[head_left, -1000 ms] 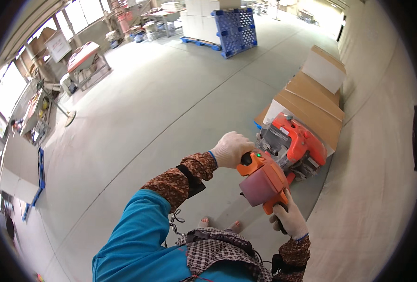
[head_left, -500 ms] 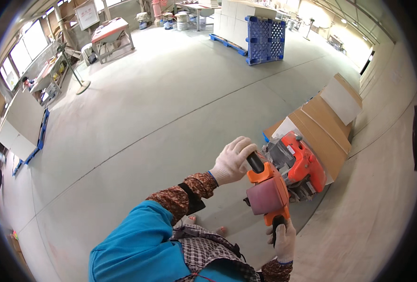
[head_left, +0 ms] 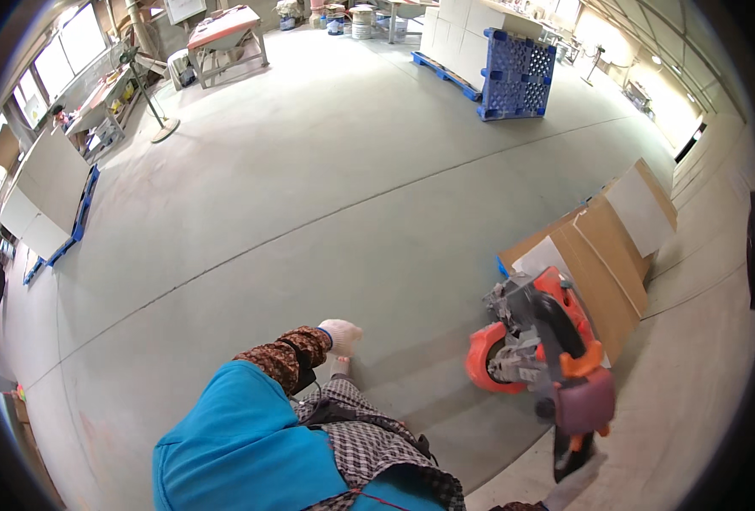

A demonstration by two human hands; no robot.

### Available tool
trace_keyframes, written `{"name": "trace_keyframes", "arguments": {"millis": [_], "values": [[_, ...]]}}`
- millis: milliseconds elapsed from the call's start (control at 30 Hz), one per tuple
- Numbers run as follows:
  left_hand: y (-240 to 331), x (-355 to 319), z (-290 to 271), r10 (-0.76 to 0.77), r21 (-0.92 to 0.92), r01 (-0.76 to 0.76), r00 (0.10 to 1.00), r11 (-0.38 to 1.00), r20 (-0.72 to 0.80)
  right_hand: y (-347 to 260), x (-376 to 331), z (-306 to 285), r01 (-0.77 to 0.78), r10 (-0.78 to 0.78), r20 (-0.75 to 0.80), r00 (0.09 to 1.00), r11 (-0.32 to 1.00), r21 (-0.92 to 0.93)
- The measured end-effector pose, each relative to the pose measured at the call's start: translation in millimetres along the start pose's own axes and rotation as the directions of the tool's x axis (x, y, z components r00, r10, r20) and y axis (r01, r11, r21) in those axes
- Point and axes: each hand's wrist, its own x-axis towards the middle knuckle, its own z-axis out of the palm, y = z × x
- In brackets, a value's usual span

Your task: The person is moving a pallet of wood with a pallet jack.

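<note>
An orange-red pallet truck (head_left: 556, 294) with grey and black working parts stands at the lower right. Its tiller handle, with an orange and maroon head (head_left: 588, 400), leans right towards me. My right hand (head_left: 575, 484), in a white glove, is wrapped round the black grip at the near end of that head; motion smears it somewhat. Well left of the truck, my white-gloved left hand (head_left: 340, 335) hangs beside my leg, touching nothing I can see. Its fingers are mostly turned from view.
Large flat brown and white cardboard sheets (head_left: 603, 272) lie just behind the truck. Farther off stand white boxes (head_left: 452, 43) with an upright blue pallet (head_left: 518, 75), a stand (head_left: 165, 129), and a table (head_left: 224, 30). More white boxes (head_left: 47, 192) sit on a blue pallet at left.
My left hand has let go of the far black grip and dropped left to my side. The tiller head has swung right and nearer, my right hand going with it. The truck's body has turned.
</note>
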Motion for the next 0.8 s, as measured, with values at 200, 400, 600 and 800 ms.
{"name": "trace_keyframes", "arguments": {"millis": [200, 400, 600, 800], "values": [[-89, 5, 42, -0.19, -0.083, 0.203, 0.971, 0.976, 0.143, 34, 65, -78, 0.025, -0.255, -0.544, 0.799, 0.919, -0.394], [-125, -7, 64, -0.27, -0.217, 0.295, 0.953, 0.93, 0.138, 76, 119, -127, 0.047, -0.498, -0.649, 0.575, 0.812, -0.582], [-129, -8, 114, -0.244, -0.264, 0.297, 0.946, 0.918, 0.216, 71, 136, -103, 0.008, -0.503, -0.652, 0.567, 0.795, -0.607], [-152, -8, 72, -0.243, -0.247, 0.332, 0.913, 0.911, 0.329, 72, 146, -51, 0.035, -0.492, -0.611, 0.62, 0.795, -0.605]]}}
